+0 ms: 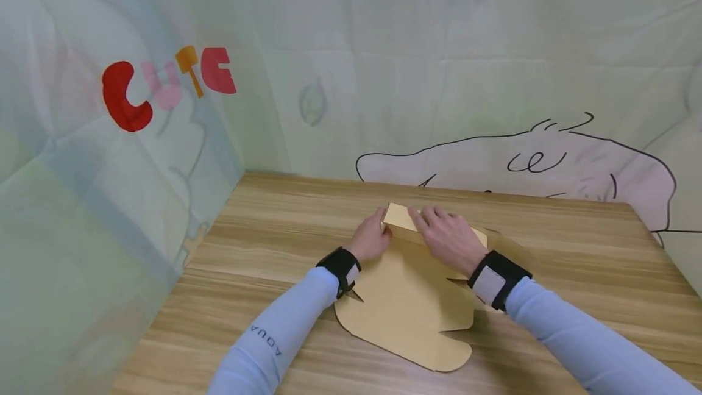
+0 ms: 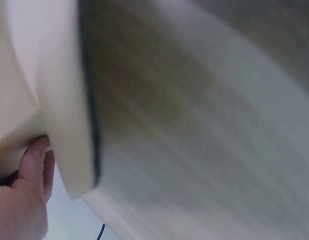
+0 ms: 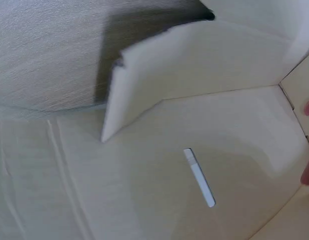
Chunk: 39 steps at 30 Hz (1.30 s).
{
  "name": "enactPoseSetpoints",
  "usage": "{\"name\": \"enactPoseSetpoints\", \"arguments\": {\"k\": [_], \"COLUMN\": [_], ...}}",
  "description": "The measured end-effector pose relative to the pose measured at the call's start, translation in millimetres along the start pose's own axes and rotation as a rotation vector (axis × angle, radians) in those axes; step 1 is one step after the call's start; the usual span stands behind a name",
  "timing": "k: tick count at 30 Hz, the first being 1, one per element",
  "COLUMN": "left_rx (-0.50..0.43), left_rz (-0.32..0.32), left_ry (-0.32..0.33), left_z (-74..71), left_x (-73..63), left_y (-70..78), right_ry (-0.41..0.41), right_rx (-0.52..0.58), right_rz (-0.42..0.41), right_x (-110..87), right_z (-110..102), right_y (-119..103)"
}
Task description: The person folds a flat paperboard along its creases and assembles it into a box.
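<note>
A partly folded cardboard box (image 1: 406, 297) lies on the wooden table, its far wall standing up and doubled over into a narrow top strip. My left hand (image 1: 372, 238) grips the left end of that far wall; in the left wrist view its thumb and a finger (image 2: 32, 167) pinch the cardboard under a side flap (image 2: 67, 125). My right hand (image 1: 450, 239) holds the top of the same wall, fingers bent over it. At the right edge of the right wrist view, two fingertips (image 3: 308, 172) show against the cardboard. The far side of the wall is hidden.
The wooden table (image 1: 247, 249) extends around the cardboard, with printed cloth (image 1: 329, 78) hanging behind and at the left. A side flap (image 3: 194, 60) stands raised in the right wrist view, near a narrow pale slot (image 3: 199, 177) in the cardboard base.
</note>
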<state>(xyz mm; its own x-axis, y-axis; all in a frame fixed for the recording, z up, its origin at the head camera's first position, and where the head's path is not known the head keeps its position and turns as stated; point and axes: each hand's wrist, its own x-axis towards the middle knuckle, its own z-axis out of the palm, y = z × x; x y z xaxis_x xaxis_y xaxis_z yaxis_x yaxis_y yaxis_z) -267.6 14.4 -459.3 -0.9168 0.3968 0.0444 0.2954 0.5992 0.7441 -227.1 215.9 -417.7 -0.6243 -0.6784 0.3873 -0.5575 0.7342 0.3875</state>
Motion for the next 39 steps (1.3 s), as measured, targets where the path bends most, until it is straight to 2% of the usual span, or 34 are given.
{"name": "enactPoseSetpoints", "arguments": {"k": [6,13,18,24,32,39], "left_rx": [-0.014,-0.089,-0.115,-0.167,-0.184,-0.192], "left_rz": [-0.085,-0.174,-0.18,-0.177,-0.171,-0.194], "left_ry": [-0.019,-0.032,-0.008,0.015,0.063,0.095], "left_z": [-11.9,-21.7,-28.3,-35.9,-37.2,-35.4], "left_x": [1.5,2.8,0.8,-2.5,-4.4,-8.6], "left_y": [4.0,1.2,-2.7,-4.0,-4.3,-0.8], "right_ry": [0.035,0.083,0.135,0.214,0.202,0.182], "right_rx": [0.053,0.156,0.282,0.4,0.407,0.385], "right_rz": [0.028,0.104,0.177,0.204,0.226,0.192], "right_x": [1.3,-0.7,-8.1,-16.4,-19.4,-11.6], "right_z": [-2.9,-13.5,-16.7,-12.9,-13.5,-17.3], "right_y": [5.6,18.6,31.1,46.3,52.6,53.4]}}
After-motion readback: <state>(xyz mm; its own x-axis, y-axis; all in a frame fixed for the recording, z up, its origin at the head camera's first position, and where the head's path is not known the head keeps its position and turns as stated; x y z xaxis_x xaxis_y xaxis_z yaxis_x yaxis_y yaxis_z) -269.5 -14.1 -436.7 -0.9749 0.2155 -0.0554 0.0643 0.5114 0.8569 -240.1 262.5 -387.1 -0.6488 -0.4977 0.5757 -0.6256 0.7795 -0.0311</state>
